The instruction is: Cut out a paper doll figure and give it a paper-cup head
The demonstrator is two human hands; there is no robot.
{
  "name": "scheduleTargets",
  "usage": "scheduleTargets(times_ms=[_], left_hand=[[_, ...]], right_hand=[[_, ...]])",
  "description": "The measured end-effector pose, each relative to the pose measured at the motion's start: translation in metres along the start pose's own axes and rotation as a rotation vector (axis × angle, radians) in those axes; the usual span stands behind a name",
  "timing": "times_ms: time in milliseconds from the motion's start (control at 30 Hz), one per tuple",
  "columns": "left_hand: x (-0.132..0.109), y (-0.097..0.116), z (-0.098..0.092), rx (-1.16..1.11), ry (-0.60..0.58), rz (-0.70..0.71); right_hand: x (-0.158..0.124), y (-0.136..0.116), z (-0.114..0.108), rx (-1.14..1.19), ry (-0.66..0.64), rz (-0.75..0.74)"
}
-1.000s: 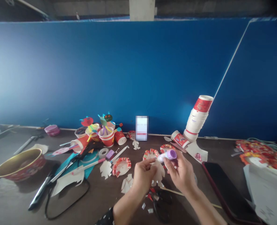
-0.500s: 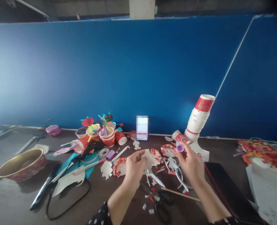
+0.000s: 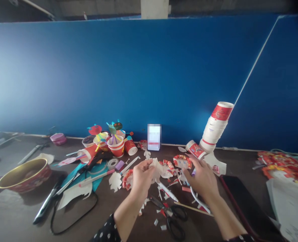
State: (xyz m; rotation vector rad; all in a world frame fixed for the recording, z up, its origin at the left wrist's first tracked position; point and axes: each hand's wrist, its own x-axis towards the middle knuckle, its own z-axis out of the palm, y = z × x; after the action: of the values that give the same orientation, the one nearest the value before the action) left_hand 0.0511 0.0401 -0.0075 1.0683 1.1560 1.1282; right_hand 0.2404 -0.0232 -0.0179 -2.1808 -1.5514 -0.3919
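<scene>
White paper cutout (image 3: 157,167), jagged-edged, pinched by left hand (image 3: 141,178)

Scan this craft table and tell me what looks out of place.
The tall stack of paper cups at the back right leans steeply instead of standing straight, and a red-printed paper cup lies on its side at its foot. Small paper scraps are also scattered beside the scissors.
</scene>
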Motion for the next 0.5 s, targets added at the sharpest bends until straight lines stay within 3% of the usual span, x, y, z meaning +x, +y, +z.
scheduleTargets(times_ms=[100, 233, 500], left_hand=[[-0.003, 0.002, 0.002, 0.015, -0.003, -0.003], [-0.005, 0.005, 0.003, 0.042, -0.003, -0.014], [-0.005, 0.003, 0.001, 0.061, -0.035, 0.015]], right_hand=[[-0.005, -0.022, 0.009, 0.078, 0.032, -0.131], [-0.012, -0.040, 0.028, 0.082, 0.027, -0.091], [-0.010, -0.036, 0.036, 0.172, 0.020, -0.043]])
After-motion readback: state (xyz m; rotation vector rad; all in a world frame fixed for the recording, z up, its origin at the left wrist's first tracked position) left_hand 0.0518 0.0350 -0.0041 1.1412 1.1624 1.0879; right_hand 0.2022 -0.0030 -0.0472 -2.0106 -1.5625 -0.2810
